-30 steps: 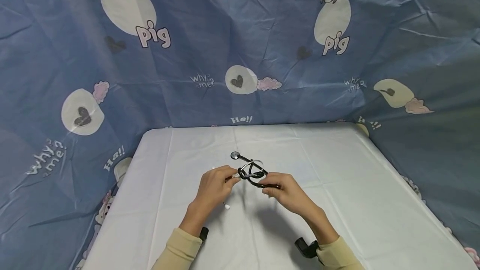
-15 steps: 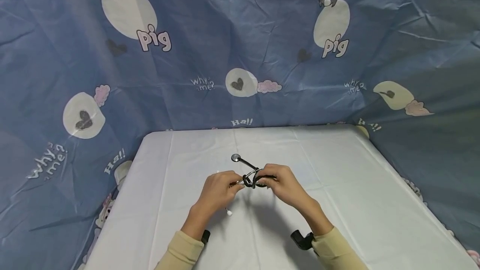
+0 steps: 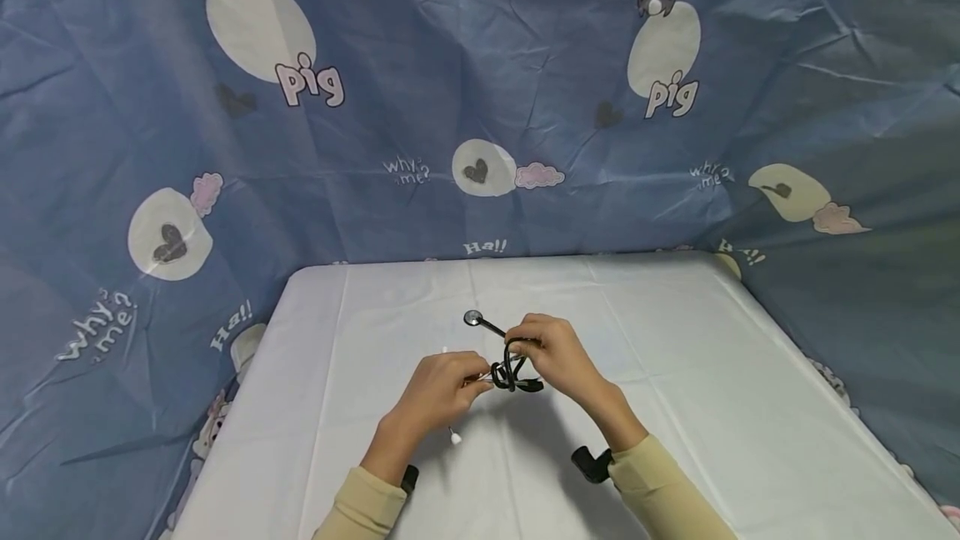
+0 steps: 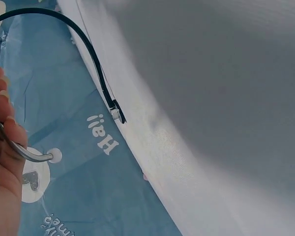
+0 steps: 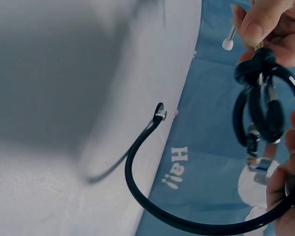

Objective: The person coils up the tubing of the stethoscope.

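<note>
Right, the stethoscope point(image 3: 510, 377) is up over the white table point(image 3: 390, 298), strung between two hands. Left hand point(image 3: 442, 390) has thumb and fingers pinched tight on the metal tubes point(image 4: 34, 157), just beside the knot point(image 5: 257, 65) in the black tubing point(image 5: 201, 228). Right hand point(image 3: 557, 350) has its fingers curled round a stretch of that tubing. Beyond both juts the chest piece point(image 3: 472, 318); a white ear tip point(image 3: 455, 438) pokes out on the near side of the left hand. Blue printed cloth point(image 3: 480, 219) hangs behind.
</note>
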Motion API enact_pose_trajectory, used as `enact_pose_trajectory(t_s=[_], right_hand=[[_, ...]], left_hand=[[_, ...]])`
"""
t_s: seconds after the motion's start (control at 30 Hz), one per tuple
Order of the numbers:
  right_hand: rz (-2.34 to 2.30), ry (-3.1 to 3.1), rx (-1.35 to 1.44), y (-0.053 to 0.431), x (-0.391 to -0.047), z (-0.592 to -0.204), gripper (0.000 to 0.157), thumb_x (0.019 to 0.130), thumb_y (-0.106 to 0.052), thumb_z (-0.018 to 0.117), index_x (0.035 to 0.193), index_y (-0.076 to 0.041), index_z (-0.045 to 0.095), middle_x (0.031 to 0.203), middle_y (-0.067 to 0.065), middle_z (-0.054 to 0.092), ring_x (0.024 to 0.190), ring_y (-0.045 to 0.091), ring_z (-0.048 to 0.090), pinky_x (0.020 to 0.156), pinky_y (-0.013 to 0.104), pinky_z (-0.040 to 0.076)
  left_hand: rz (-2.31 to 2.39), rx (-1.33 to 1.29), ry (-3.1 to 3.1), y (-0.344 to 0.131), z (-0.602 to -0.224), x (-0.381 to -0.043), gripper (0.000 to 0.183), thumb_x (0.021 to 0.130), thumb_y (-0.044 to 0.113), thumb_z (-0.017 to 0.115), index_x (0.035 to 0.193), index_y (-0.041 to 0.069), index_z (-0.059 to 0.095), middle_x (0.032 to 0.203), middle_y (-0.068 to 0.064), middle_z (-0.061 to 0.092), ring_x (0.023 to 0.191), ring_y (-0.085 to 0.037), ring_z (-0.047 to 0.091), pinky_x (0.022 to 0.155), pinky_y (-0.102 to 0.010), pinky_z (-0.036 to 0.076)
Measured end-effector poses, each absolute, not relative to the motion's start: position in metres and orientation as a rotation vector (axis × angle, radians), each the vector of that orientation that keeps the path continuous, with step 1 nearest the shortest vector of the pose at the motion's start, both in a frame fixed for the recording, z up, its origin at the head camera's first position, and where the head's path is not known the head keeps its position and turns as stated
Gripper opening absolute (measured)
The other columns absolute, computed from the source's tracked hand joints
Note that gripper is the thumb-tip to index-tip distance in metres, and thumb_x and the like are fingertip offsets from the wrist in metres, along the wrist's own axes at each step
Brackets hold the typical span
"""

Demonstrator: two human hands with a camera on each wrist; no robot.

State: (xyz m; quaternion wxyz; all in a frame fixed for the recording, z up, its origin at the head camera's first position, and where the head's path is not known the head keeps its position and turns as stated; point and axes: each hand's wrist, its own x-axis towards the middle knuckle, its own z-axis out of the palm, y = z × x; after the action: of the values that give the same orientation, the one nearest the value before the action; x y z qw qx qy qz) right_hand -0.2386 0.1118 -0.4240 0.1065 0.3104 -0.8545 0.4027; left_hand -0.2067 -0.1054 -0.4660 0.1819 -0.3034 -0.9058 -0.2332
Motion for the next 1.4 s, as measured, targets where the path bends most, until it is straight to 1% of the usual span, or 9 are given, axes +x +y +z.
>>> enact_pose_trajectory(t_s=[0.23,0.5,0.67,0.8,0.97,1.17,1.23,1.3,1.4], right_hand=[[1.321,-2.550,0.831,0.113,-0.247,-0.427,0.007,0.081,-0.011,0.079,0.088,-0.013,0.079,0.079,-0.004,0.068,0.069,0.005,0.058,0.061,0.023,0.051],[1.520,-2.676,0.720,0.123,-0.256,-0.430,0.010,0.080,-0.013,0.082,0.088,-0.018,0.078,0.088,0.000,0.074,0.077,0.012,0.066,0.069,0.026,0.055],[1.634,-2.720,0.709,0.129,-0.263,-0.435,0.011,0.081,-0.013,0.080,0.090,-0.009,0.076,0.088,0.004,0.074,0.079,0.014,0.066,0.072,0.028,0.055],[1.703,-2.744,0.682,0.133,-0.266,-0.440,0.016,0.083,-0.013,0.078,0.094,-0.002,0.074,0.086,0.004,0.072,0.074,0.012,0.062,0.068,0.026,0.052],[1.792,-2.742,0.683,0.138,-0.266,-0.446,0.015,0.086,-0.013,0.076,0.095,-0.001,0.074,0.088,0.009,0.071,0.074,0.011,0.060,0.068,0.024,0.051],[1.820,-2.748,0.638,0.142,-0.265,-0.451,0.015,0.090,-0.014,0.072,0.098,-0.003,0.075,0.093,0.008,0.072,0.070,0.009,0.058,0.063,0.025,0.050],[1.835,-2.740,0.604,0.143,-0.264,-0.453,0.011,0.092,-0.010,0.068,0.098,-0.003,0.075,0.093,0.006,0.072,0.068,0.011,0.056,0.061,0.028,0.050],[1.844,-2.723,0.594,0.143,-0.263,-0.455,0.013,0.092,-0.003,0.063,0.098,-0.002,0.075,0.091,0.005,0.072,0.067,0.013,0.056,0.061,0.029,0.050],[1.855,-2.681,0.589,0.143,-0.261,-0.459,0.021,0.086,0.006,0.057,0.095,0.000,0.075,0.087,0.006,0.071,0.067,0.014,0.056,0.062,0.029,0.048]], left_hand=[[-0.699,-0.926,-2.505,-0.105,-0.466,-0.206,0.021,0.083,0.027,0.078,0.075,0.028,0.059,0.066,0.018,0.046,0.059,0.003,0.039,0.055,-0.016,0.032],[-0.823,-1.006,-2.439,-0.102,-0.466,-0.202,0.018,0.082,0.023,0.079,0.079,0.026,0.062,0.067,0.016,0.047,0.059,0.004,0.038,0.057,-0.015,0.032],[-0.883,-1.052,-2.420,-0.101,-0.466,-0.204,0.014,0.083,0.022,0.078,0.082,0.025,0.065,0.070,0.016,0.052,0.062,0.004,0.042,0.059,-0.015,0.035],[-0.963,-1.067,-2.423,-0.099,-0.467,-0.205,0.007,0.087,0.024,0.075,0.086,0.023,0.069,0.074,0.015,0.057,0.065,0.004,0.045,0.063,-0.016,0.039],[-1.100,-1.069,-2.403,-0.097,-0.468,-0.204,0.002,0.089,0.021,0.074,0.090,0.021,0.072,0.078,0.014,0.062,0.068,0.003,0.050,0.065,-0.017,0.045],[-1.165,-1.007,-2.377,-0.096,-0.467,-0.206,0.008,0.086,0.017,0.077,0.092,0.022,0.074,0.078,0.014,0.062,0.068,0.002,0.050,0.064,-0.017,0.045],[-1.185,-0.980,-2.365,-0.096,-0.467,-0.207,0.009,0.086,0.016,0.077,0.093,0.022,0.075,0.078,0.014,0.061,0.068,0.002,0.049,0.063,-0.017,0.044],[-1.204,-0.960,-2.350,-0.095,-0.466,-0.209,0.011,0.085,0.016,0.077,0.094,0.022,0.075,0.077,0.013,0.061,0.067,0.002,0.048,0.062,-0.017,0.044],[-1.213,-0.915,-2.333,-0.093,-0.464,-0.211,0.012,0.085,0.014,0.077,0.094,0.022,0.076,0.076,0.013,0.060,0.066,0.002,0.047,0.060,-0.017,0.043]])
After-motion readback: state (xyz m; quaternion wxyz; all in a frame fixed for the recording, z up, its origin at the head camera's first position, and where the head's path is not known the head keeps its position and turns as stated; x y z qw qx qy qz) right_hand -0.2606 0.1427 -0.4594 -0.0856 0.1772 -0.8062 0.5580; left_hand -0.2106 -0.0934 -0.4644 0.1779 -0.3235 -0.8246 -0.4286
